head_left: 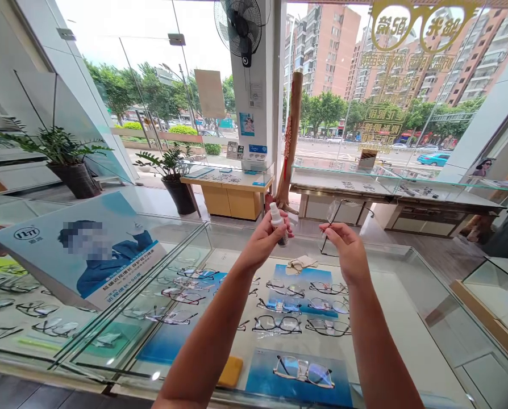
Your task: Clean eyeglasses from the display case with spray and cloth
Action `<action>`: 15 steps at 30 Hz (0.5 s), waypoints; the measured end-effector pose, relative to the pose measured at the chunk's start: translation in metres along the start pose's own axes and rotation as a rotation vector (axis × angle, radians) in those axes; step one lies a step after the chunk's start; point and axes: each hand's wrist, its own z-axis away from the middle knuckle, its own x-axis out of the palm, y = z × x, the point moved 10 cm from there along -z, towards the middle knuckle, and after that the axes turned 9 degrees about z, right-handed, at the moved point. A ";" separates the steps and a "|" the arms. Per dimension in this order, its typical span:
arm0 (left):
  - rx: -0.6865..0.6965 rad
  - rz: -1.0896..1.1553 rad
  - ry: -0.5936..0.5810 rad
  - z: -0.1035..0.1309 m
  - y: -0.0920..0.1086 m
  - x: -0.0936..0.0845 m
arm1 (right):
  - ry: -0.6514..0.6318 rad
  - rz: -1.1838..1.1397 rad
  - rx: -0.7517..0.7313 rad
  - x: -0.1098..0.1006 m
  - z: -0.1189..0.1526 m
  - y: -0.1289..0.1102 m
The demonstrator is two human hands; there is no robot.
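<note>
My left hand (267, 234) is wrapped round a small spray bottle (275, 216) with a white top, held upright above the glass display case. Over the same case, my right hand (343, 244) pinches a pair of eyeglasses (334, 213) with thin dark temples; one temple points down and another reaches out to the right. A gap separates the bottle from the eyeglasses. Below the hands, a folded beige cloth (302, 264) lies at the far side of the case. Several eyeglass frames (277, 324) rest in rows under the glass.
A blue poster board (109, 250) leans across the case at left. One clear-rimmed pair of glasses (303, 370) and a yellow case (230, 372) are near the front. Beyond stand a wooden-fronted counter (232, 201), potted plants (179, 190) and a tall wooden post (294, 130).
</note>
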 end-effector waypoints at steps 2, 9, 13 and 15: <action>-0.042 0.120 -0.050 0.001 0.000 0.019 | -0.046 -0.047 0.023 0.004 0.003 -0.011; -0.273 0.370 -0.128 0.013 -0.023 0.042 | -0.288 -0.131 0.128 0.041 0.025 -0.005; -0.345 0.396 -0.042 0.013 -0.033 0.037 | -0.316 -0.157 0.146 0.052 0.028 -0.004; -0.339 0.343 0.000 0.010 -0.035 0.032 | -0.308 -0.155 0.152 0.051 0.028 -0.004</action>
